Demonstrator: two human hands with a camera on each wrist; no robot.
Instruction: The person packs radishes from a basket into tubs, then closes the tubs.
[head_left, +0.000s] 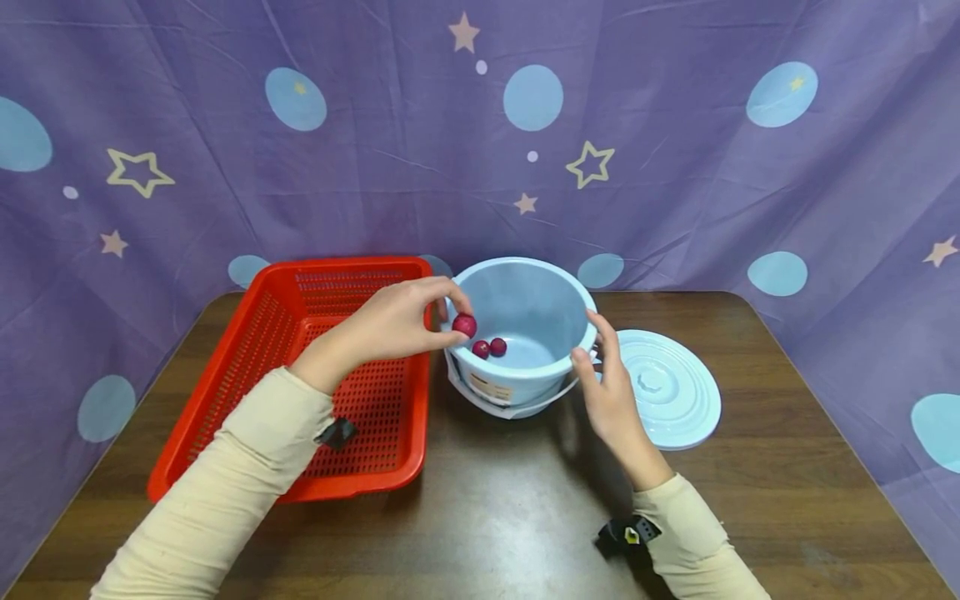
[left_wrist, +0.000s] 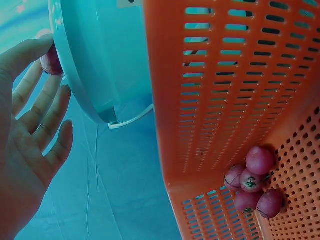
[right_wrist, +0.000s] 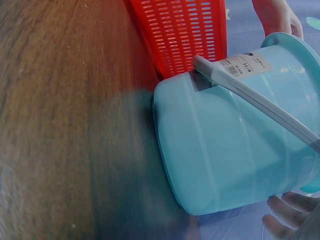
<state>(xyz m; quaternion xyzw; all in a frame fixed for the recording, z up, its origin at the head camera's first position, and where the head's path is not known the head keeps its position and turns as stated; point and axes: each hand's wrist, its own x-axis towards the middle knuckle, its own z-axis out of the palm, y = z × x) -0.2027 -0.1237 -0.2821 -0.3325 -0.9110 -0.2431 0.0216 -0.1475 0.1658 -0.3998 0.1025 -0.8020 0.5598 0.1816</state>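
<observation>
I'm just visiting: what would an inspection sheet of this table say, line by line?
Surface: brown wooden table.
Job's things: pale blue bucket with two red balls inside; red basket holding more red balls.
Clutter: bucket lid lying flat right of the bucket.
Hands: left hand pinches a red ball over the bucket; right hand touches the bucket's right side.
Cables: nothing seen.
Surroundings: purple cloth with stars and dots.
</observation>
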